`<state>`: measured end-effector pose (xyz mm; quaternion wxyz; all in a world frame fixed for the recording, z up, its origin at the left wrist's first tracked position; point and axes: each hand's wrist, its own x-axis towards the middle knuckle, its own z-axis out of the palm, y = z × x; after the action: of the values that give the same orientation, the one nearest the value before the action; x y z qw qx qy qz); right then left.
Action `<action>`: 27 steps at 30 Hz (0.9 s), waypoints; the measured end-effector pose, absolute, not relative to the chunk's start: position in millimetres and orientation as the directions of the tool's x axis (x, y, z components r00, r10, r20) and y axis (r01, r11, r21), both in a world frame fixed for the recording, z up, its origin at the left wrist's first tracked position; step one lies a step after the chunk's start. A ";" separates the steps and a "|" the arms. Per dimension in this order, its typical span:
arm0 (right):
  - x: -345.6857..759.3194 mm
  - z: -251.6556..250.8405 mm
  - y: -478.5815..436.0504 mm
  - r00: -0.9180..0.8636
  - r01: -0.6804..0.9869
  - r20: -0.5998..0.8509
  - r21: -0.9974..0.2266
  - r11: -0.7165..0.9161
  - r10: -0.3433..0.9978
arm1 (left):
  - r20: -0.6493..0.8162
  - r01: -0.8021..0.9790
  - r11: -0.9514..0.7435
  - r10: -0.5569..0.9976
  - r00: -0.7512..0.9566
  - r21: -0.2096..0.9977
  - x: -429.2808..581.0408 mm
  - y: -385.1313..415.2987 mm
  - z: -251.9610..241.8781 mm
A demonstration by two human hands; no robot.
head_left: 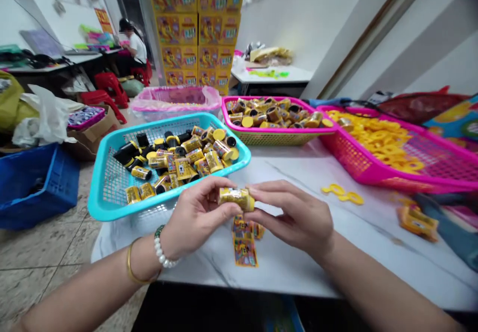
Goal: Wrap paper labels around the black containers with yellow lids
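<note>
Between my two hands, above the marble-patterned table, lies a small yellow cylinder with a shiny printed wrap, held sideways. My left hand is closed round its left end, thumb below and fingers above. The fingertips of my right hand pinch the yellow rim at its right end. Just under the cylinder, colourful printed labels lie on the table, partly hidden by my hands. To the left, a turquoise basket holds many similar wrapped cylinders, some with black bodies showing.
A pink basket of more cylinders stands behind; another pink basket at right holds yellow plastic rings. Two yellow ring pieces and a bundle of labels lie at right. Stacked yellow cartons rise behind. A person sits far left.
</note>
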<state>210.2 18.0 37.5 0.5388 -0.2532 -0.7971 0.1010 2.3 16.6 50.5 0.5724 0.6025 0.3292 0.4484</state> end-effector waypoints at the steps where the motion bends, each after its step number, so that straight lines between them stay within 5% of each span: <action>1: 206.3 36.1 15.2 -0.244 0.249 0.757 -0.555 0.794 0.606 | 0.201 -0.110 -0.173 0.908 0.368 0.979 0.4 16.3 47.6; 5: 190.2 38.0 7.6 -0.126 0.035 0.425 -0.901 0.432 0.897 | 0.311 -0.003 -0.333 0.877 0.367 0.943 -6.4 16.1 37.6; 8: 186.9 39.2 7.2 -0.182 -0.061 0.178 -0.984 0.169 0.967 | 0.289 0.038 -0.323 0.888 0.357 0.946 -6.6 17.4 34.3; 11: 192.1 37.0 13.2 -0.276 -0.161 0.043 -0.987 -0.002 0.960 | 0.127 -0.045 -0.119 0.911 0.392 0.992 -2.3 20.1 33.4; 14: 199.2 35.9 21.3 -0.397 -0.225 0.060 -0.974 -0.033 0.916 | -0.077 -0.133 0.161 0.870 0.487 0.978 2.1 22.2 33.8; 17: 201.6 36.1 24.3 -0.476 -0.233 0.162 -0.971 0.053 0.864 | -0.150 -0.165 0.264 0.852 0.501 0.950 3.6 22.0 35.2; 27: 195.5 31.2 18.2 -0.263 -0.090 0.405 -0.914 0.396 0.876 | -0.189 -0.286 0.455 0.750 0.634 0.843 5.6 26.1 26.4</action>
<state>195.5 18.2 31.2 0.5263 -0.3027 -0.6487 0.4589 5.6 26.1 26.4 0.8050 0.4112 0.2818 0.3216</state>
